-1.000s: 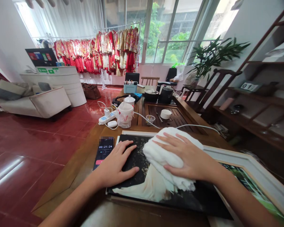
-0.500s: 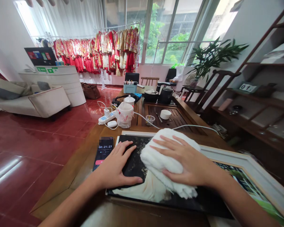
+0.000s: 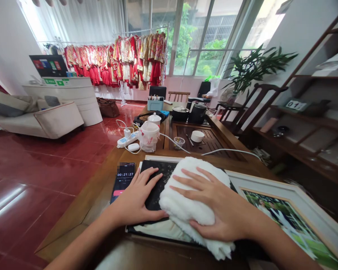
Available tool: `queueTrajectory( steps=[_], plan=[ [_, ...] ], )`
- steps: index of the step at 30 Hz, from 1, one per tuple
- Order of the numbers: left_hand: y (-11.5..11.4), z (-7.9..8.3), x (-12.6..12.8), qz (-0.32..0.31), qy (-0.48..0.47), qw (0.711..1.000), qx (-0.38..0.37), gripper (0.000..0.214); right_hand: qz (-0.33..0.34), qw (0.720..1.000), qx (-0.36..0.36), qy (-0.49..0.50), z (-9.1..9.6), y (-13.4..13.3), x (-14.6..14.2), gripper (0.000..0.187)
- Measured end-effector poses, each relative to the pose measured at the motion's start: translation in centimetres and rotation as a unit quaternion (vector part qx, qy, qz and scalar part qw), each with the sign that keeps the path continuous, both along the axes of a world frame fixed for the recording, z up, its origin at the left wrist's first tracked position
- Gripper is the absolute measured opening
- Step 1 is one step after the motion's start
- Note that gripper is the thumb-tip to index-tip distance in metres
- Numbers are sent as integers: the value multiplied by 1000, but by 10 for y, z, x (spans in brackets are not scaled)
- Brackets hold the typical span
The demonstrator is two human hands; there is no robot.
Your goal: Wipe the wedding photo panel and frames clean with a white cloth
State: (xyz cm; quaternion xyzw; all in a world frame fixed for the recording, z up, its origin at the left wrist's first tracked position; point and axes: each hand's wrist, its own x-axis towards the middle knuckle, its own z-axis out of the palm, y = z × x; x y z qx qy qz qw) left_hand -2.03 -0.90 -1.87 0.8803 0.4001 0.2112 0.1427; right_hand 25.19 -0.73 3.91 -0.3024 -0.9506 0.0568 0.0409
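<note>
A dark photo print point(image 3: 155, 190) lies flat on the wooden table point(image 3: 95, 198) right in front of me. My left hand point(image 3: 136, 200) rests open on its left part, fingers spread and pressing it down. My right hand point(image 3: 214, 204) lies open and flat on a white fluffy towel point(image 3: 186, 202), which covers the middle of the print. A phone point(image 3: 123, 177) showing a running timer sits just left of my left hand.
A white-framed photo point(image 3: 293, 213) lies to the right. Further back on the table stand a white teapot point(image 3: 149, 137), a power strip point(image 3: 128, 139), a tea tray point(image 3: 205, 138) with a bowl, and kettles. Chairs, shelves, a sofa and a rack of red garments surround it.
My right hand has slid the towel leftward and toward me across the print, uncovering more of the framed photo on the right. My left hand has stayed in place.
</note>
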Motion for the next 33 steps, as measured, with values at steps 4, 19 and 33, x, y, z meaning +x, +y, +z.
queueTrajectory(
  steps=[4,19,33],
  plan=[
    [0,1,1,5,-4,1000,-9,90,-38,999,18,2,-4,10,12,76],
    [-2,2,1,11,-4,1000,-13,88,-18,1000,15,-14,-2,2,2,78],
    [-2,2,1,12,0,1000,-15,88,-30,999,32,-3,-5,5,7,79]
  ],
)
